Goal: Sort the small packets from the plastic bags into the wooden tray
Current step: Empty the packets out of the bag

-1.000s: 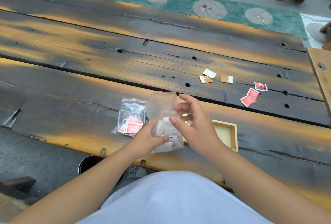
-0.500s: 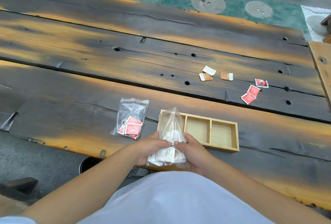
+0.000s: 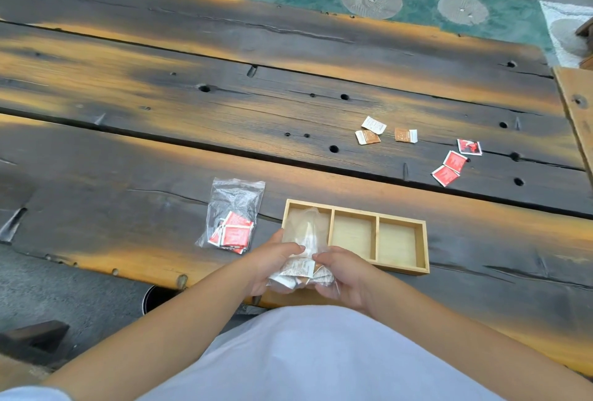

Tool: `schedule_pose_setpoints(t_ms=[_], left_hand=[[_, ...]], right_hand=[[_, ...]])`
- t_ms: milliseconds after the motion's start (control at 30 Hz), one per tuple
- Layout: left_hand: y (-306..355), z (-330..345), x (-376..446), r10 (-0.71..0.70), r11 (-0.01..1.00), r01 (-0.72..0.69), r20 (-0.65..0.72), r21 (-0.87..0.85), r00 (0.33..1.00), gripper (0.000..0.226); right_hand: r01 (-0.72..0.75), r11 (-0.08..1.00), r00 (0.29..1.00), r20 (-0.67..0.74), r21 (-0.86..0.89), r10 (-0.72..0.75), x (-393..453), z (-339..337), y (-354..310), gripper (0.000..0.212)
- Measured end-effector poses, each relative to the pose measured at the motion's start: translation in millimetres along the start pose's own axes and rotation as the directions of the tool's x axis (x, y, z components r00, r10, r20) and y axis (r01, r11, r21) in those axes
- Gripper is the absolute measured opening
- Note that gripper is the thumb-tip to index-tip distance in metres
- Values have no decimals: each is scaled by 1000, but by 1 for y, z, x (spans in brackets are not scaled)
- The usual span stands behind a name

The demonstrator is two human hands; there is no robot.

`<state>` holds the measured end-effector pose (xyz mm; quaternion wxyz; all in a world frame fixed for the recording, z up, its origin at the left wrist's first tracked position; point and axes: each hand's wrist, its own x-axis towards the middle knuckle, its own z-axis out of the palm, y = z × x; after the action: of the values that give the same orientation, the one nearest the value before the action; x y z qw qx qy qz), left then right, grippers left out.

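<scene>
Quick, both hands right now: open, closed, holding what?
Left hand: gripping the clear bag of white packets.
Right hand: gripping the same bag.

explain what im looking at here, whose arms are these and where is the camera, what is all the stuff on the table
There is no machine here: the arms belong to a person, and the camera sits on their head, looking forward and down, so you see their own arms reaching out from below.

The left hand and the right hand together grip a clear plastic bag of white packets, held just in front of the wooden tray. The tray has three compartments; the middle and right ones look empty, while the bag hides part of the left one.

Left of the tray lies a second bag with red packets inside. Farther off on the dark plank table lie loose packets: a white and two brown ones, then three red ones to their right.
</scene>
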<state>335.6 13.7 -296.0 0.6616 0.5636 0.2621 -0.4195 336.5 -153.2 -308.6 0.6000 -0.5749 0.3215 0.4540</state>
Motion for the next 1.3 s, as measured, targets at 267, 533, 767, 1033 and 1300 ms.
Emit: schedule_pose_setpoints(t_ms=[267, 533, 767, 1033, 1300], left_hand=[[12, -3, 9, -158, 987, 158, 20, 19, 987, 24], [24, -8, 9, -218, 950, 231, 83, -210, 972, 22], [33, -7, 2, -158, 929, 185, 109, -321, 981, 30], [35, -7, -12, -66, 930, 117, 155, -349, 986, 32], [34, -2, -28, -36, 948, 68, 109, -310, 993, 28]], right_hand=[[-102, 989, 989, 116, 109, 89, -3, -7, -20, 25], [-54, 993, 998, 35, 107, 51, 0, -7, -31, 31], [-16, 996, 1000, -26, 84, 18, -9, -12, -44, 30], [74, 988, 996, 39, 136, -80, -22, -13, -50, 32], [152, 984, 988, 10, 95, -154, -38, -8, -48, 31]])
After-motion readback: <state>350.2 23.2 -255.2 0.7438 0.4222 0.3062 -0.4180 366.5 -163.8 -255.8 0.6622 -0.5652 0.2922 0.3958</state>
